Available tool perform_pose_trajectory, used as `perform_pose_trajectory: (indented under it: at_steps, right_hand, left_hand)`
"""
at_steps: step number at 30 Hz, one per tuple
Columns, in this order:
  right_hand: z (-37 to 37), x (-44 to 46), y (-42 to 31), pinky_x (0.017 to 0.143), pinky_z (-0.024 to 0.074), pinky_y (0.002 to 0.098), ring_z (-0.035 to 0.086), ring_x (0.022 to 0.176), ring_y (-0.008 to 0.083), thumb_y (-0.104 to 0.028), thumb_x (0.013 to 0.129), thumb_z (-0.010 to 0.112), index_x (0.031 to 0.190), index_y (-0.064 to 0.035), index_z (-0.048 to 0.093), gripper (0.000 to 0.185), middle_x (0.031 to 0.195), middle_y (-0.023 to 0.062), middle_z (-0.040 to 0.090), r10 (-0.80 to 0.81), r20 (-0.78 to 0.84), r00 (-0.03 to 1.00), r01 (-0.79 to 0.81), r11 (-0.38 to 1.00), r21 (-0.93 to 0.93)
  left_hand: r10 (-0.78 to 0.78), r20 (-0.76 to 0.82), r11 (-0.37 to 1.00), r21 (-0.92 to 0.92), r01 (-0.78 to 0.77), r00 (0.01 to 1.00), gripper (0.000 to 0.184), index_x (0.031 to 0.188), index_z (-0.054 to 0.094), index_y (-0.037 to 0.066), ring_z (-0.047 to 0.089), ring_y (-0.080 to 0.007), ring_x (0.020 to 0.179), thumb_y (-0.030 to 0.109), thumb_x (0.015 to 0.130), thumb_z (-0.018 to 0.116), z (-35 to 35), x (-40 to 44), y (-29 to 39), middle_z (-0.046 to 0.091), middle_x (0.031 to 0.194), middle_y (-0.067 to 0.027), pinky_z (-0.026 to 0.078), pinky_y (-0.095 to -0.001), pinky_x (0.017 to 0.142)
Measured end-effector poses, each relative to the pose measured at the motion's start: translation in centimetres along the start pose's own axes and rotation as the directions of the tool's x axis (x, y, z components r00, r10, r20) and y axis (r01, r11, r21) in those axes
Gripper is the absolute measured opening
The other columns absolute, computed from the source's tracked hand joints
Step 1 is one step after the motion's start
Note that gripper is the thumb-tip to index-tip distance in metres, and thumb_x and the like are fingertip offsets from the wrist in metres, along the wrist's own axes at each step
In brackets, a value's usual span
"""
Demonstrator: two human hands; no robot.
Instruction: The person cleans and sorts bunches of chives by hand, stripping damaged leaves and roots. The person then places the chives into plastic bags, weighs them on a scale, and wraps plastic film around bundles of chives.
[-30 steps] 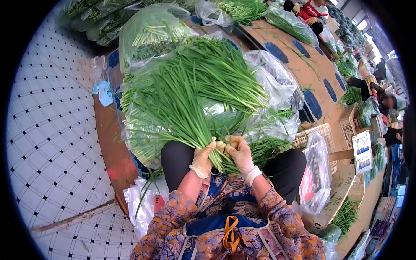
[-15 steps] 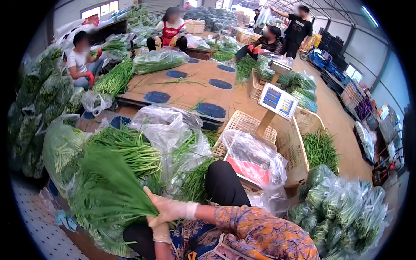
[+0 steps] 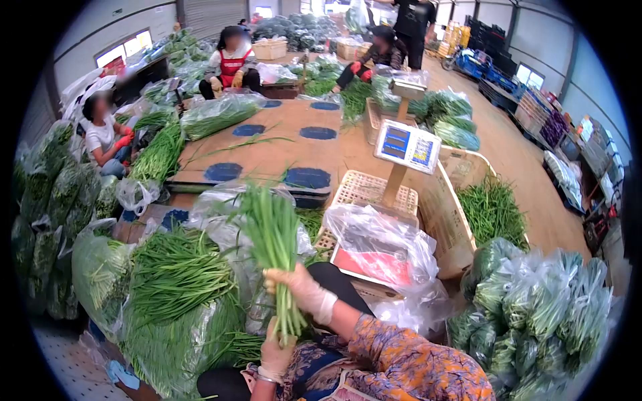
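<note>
Across a bright hall with a tan floor (image 3: 495,147), a seated co-worker (image 3: 245,81) wears a red apron (image 3: 232,65) with illegible white lettering; nearer, the white-and-blue scale panel (image 3: 407,146) bears printing too small to read. Beside the black-trousered knee (image 3: 340,286), the gloved right hand (image 3: 299,284) grasps a near-upright bundle of long green leaves (image 3: 271,227), the gloved left hand (image 3: 277,355) curled round its pale stem ends (image 3: 289,323).

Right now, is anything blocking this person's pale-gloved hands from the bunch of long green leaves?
Nothing visible. The pale-gloved right hand already grips the bunch of long green leaves, and the pale-gloved left hand is at its lower end.
</note>
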State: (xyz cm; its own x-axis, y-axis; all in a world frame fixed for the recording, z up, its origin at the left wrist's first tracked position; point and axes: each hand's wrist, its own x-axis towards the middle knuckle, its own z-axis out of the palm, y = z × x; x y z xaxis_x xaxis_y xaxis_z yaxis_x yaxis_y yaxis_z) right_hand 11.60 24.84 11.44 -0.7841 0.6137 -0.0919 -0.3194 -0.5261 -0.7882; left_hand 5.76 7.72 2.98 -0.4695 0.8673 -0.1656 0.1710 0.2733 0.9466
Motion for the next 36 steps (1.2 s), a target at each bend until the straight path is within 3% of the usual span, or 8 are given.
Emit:
perform_pose_trajectory:
  at_steps: [4,6,9,10,13,15,19,36]
  right_hand:
    - [-2.8,-2.0,-6.1,0.059,0.0478,0.0228,0.053,0.066,0.0088,-0.018,0.08,0.065,0.101,-0.0019,0.05,0.031,0.078,0.0022,0.054,-0.085,0.001,0.996,0.084,0.976,-0.202]
    - [-4.6,-3.0,-7.4,0.063,0.045,0.0213,0.051,0.066,0.0078,-0.016,0.079,0.065,0.106,-0.0023,0.049,0.034,0.08,0.0014,0.053,-0.05,0.076,0.996,0.07,0.955,-0.288]
    - [-5.7,-4.8,-7.8,0.068,0.0448,0.0228,0.053,0.074,0.0103,-0.013,0.079,0.064,0.112,-0.0015,0.047,0.039,0.086,0.003,0.054,-0.256,0.08,0.963,0.268,0.925,-0.269]
    - [-6.9,-4.9,-8.0,0.074,0.0446,0.0263,0.054,0.084,0.0132,-0.012,0.08,0.063,0.118,-0.0008,0.043,0.045,0.095,0.0066,0.056,-0.374,0.157,0.914,0.392,0.711,-0.584]
    - [-10.1,-4.9,-8.7,0.08,0.0438,0.0295,0.057,0.092,0.0193,-0.013,0.078,0.064,0.12,-0.0015,0.042,0.048,0.102,0.0115,0.057,-0.35,0.245,0.904,0.398,0.481,-0.781]
    - [-11.8,-5.9,-10.1,0.079,0.0447,0.0326,0.058,0.094,0.0267,-0.014,0.076,0.065,0.12,-0.0041,0.042,0.051,0.101,0.0163,0.057,-0.285,0.17,0.943,0.284,0.429,-0.858]
    - [-15.7,-6.0,-11.9,0.075,0.0456,0.036,0.057,0.089,0.0325,-0.01,0.069,0.065,0.118,-0.0055,0.045,0.053,0.096,0.017,0.058,-0.317,0.231,0.92,0.314,0.242,-0.918]
    - [-27.9,-5.7,-7.5,0.088,0.0409,0.0337,0.053,0.103,0.0298,-0.02,0.08,0.061,0.12,-0.0039,0.046,0.046,0.106,0.0172,0.057,-0.124,-0.02,0.992,0.022,0.324,-0.946]
  left_hand:
    - [-0.016,0.032,1.0,0.013,0.016,0.999,0.034,0.115,0.048,-0.002,0.055,-0.0132,0.065,0.01,0.083,0.053,-0.7,3.2,3.8,0.06,0.082,-0.0095,0.047,-0.0272,0.063]
    - [0.388,0.022,0.876,0.303,-0.376,0.921,0.031,0.111,0.051,-0.001,0.057,-0.0226,0.08,0.01,0.082,0.053,0.1,6.6,4.4,0.058,0.093,-0.0138,0.045,-0.0328,0.073]
    - [0.347,0.309,0.751,0.474,-0.459,0.886,0.037,0.114,0.05,0.0,0.052,-0.031,0.1,0.011,0.079,0.055,2.7,11.5,8.5,0.055,0.105,-0.0187,0.041,-0.033,0.086]
    - [0.343,0.322,0.746,0.477,-0.464,0.882,0.037,0.114,0.05,0.0,0.052,-0.031,0.1,0.011,0.079,0.055,4.0,13.0,8.4,0.055,0.105,-0.0187,0.041,-0.033,0.086]
    - [0.71,0.424,0.358,0.47,-0.807,0.562,0.04,0.116,0.045,-0.001,0.054,-0.0228,0.084,0.012,0.08,0.057,8.9,18.1,7.1,0.056,0.098,-0.0106,0.044,-0.0335,0.074]
    - [0.137,0.283,0.989,0.022,-0.149,0.949,0.054,0.123,0.04,-0.003,0.048,-0.025,0.108,0.024,0.081,0.059,12.2,21.1,7.3,0.05,0.113,-0.0171,0.038,-0.0324,0.09]
    - [-0.189,0.122,0.98,-0.046,0.195,0.974,0.065,0.128,0.031,-0.006,0.047,-0.0255,0.107,0.03,0.082,0.059,15.1,26.4,4.5,0.046,0.117,-0.0189,0.038,-0.0331,0.089]
    - [-0.027,0.121,0.959,-0.276,0.059,0.992,0.039,0.115,0.047,0.001,0.052,-0.0137,0.086,0.023,0.084,0.056,17.3,30.4,2.5,0.054,0.1,-0.0096,0.042,-0.0276,0.073]
